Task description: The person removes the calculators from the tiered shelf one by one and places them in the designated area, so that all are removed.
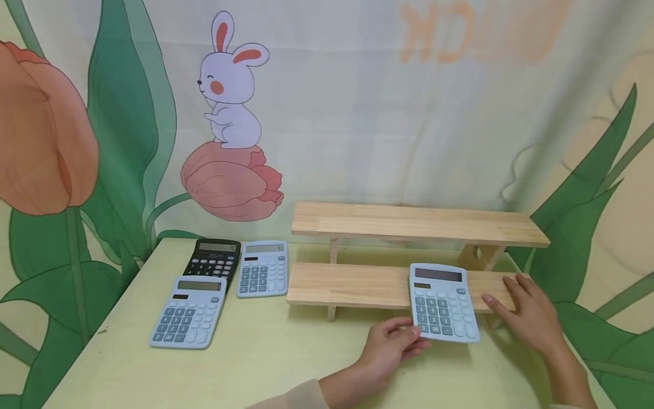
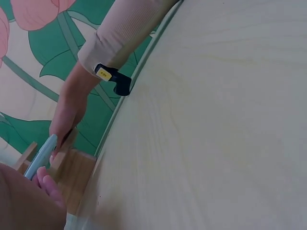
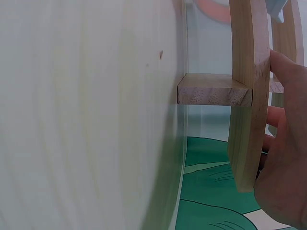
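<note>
A pale blue calculator (image 1: 443, 304) leans tilted at the front of the lower shelf of a two-tier wooden stand (image 1: 352, 284), its keys facing up. My left hand (image 1: 390, 346) pinches its lower left corner, thumb on the face and fingers beneath. In the left wrist view the same calculator (image 2: 42, 157) appears edge-on beside the left fingers. On the right end of the lower shelf rests my right hand (image 1: 531, 312), thumb and fingers spread over the board. The right wrist view shows this hand (image 3: 288, 143) against the board (image 3: 259, 96), with some fingertips hidden.
Left of the stand lie a black calculator (image 1: 212, 258), a pale blue calculator (image 1: 263, 270) and another pale blue one (image 1: 189, 312) that overlaps the black one. The upper shelf (image 1: 419, 221) stands behind the lower. A printed curtain (image 1: 347, 113) hangs behind the table (image 1: 245, 352).
</note>
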Demonstrator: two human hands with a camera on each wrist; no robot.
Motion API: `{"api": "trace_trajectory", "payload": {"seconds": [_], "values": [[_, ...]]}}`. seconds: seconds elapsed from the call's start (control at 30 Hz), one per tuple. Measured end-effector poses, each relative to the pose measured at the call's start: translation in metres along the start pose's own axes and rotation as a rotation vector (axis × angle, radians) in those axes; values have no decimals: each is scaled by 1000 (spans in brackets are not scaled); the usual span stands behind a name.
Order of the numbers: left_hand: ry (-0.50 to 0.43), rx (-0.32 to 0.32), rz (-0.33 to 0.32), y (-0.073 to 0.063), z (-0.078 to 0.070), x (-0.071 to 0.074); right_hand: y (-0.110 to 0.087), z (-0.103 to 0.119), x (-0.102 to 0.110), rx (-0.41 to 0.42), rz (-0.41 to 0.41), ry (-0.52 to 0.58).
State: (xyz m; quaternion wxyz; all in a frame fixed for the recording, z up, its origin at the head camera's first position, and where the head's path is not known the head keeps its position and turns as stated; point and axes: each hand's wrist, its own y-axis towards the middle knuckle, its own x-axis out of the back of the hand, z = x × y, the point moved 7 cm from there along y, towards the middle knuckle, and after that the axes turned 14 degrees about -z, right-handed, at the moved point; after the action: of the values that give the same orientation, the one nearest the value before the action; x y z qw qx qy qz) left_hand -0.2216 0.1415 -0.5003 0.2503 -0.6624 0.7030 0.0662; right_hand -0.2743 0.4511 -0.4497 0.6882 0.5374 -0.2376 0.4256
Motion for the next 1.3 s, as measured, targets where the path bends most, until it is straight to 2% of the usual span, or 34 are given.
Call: {"api": "trace_trajectory", "payload": {"seconds": [0.17,0.3,0.47,0.7,0.87,1.0,1.17,1.3], "values": [[-2,22,-2,-2,0,-5,-2,-4,-2,0,3,-7],[-46,43,-71,4,0,-12,0,-4,-2,1,0,-10],[-18,66,-148,13,3,-19,-1,-4,0,-6,3,-9],[17,83,-162,19,7,-28,-1,-1,2,-11,9,-1],[15,73,-143,19,4,-31,-1,-1,1,-10,13,4],[1,53,-101,13,-3,-27,-1,-1,0,-8,11,5],[27,53,-39,3,-13,-12,-1,-2,-2,-7,12,8],[56,34,39,-2,-29,0,-1,-3,-3,-6,7,16]]}}
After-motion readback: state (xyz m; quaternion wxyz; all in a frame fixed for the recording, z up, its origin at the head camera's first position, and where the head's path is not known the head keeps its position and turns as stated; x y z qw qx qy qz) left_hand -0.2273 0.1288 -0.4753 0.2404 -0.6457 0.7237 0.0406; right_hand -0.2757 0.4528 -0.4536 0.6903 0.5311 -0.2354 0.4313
